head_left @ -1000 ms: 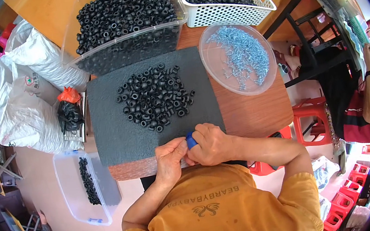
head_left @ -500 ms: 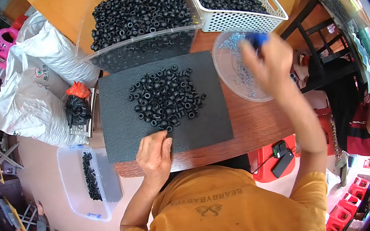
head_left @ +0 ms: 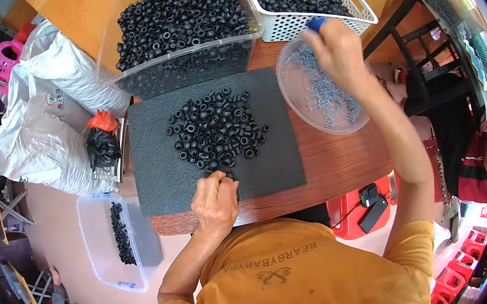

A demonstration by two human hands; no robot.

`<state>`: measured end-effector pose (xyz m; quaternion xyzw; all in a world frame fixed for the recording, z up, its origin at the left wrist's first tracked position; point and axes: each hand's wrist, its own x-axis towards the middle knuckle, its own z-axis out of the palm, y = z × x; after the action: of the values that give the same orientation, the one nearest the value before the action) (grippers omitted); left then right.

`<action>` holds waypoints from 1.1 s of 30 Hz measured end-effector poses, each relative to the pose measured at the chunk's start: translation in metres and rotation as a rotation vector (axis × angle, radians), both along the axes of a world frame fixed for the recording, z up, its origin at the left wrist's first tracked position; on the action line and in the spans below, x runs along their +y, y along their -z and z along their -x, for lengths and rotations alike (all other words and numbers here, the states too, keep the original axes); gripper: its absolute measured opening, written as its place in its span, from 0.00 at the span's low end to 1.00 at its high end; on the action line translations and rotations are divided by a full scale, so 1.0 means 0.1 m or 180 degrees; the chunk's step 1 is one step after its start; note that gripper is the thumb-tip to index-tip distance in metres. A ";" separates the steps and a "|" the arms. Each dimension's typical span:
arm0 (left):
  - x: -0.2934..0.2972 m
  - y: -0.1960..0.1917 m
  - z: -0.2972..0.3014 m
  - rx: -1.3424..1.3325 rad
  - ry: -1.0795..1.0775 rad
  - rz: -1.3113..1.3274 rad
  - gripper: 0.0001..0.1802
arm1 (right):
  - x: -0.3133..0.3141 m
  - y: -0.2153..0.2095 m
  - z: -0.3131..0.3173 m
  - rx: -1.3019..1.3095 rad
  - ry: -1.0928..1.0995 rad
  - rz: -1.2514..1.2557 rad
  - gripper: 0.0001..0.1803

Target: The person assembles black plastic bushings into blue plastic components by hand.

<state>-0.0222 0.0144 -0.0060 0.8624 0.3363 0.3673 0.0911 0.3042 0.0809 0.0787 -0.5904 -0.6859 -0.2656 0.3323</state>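
Note:
On a dark grey foam mat (head_left: 150,146) lies a heap of small black rounded caps with holes (head_left: 215,125). My left hand (head_left: 215,202) is at the heap's near edge, its thumb and fingers pinched on what looks like one black cap. My right hand (head_left: 338,50) is raised over a shallow clear dish (head_left: 300,114), closed on a blue object (head_left: 316,24); fingers hide most of it, so its kind is unclear. Small shiny bluish pieces (head_left: 330,100) are scattered in the dish.
Behind the mat stands a large clear bin (head_left: 183,67) full of black caps. A white perforated basket (head_left: 275,21) beside it holds more. White sacks (head_left: 34,149) and a clear floor box (head_left: 103,256) are at left. A red stool (head_left: 352,230) holds a phone.
My right hand has lifted from over the dish toward the basket with the blue object. My left hand has shifted slightly right and closed at the heap's near edge.

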 end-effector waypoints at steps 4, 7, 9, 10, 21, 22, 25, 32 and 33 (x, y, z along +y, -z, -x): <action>0.06 0.01 -0.04 -0.0004 0.0039 -0.0168 0.11 | -0.52 0.16 0.38 0.0063 -0.0344 0.0360 0.12; 0.03 -0.03 -0.07 0.0037 0.0021 -0.0206 0.11 | -0.75 0.30 0.34 0.0479 -0.0216 0.0553 0.12; 0.03 -0.02 -0.04 0.0217 0.0017 -0.0259 0.10 | -0.86 0.41 0.19 0.0566 -0.0018 0.0666 0.11; 0.03 -0.04 -0.04 0.0186 0.0000 -0.0239 0.10 | -0.90 0.46 0.13 0.0708 0.0101 0.0782 0.11; -0.02 -0.09 -0.06 0.0242 0.0338 0.0126 0.13 | -0.76 0.71 0.06 0.0462 0.0098 0.1730 0.04; -0.02 -0.09 -0.06 0.0244 0.0350 0.0192 0.14 | -0.74 0.69 0.06 0.0528 0.0146 0.1621 0.03; -0.02 -0.12 -0.06 0.0292 0.0376 0.0308 0.15 | -0.72 0.66 -0.01 0.0502 0.0153 0.1623 0.03; 0.03 -0.15 0.00 0.0397 0.0511 0.0546 0.16 | -0.76 0.61 0.03 0.0224 0.0055 0.2224 0.04; 0.03 -0.14 0.00 0.0399 0.0504 0.0548 0.16 | -0.74 0.63 0.03 0.0170 -0.0007 0.2256 0.03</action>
<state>-0.0217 0.0179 0.0075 0.8965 0.3025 0.2741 0.1723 0.3016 0.0065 0.0161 -0.6751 -0.7271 0.0047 0.1248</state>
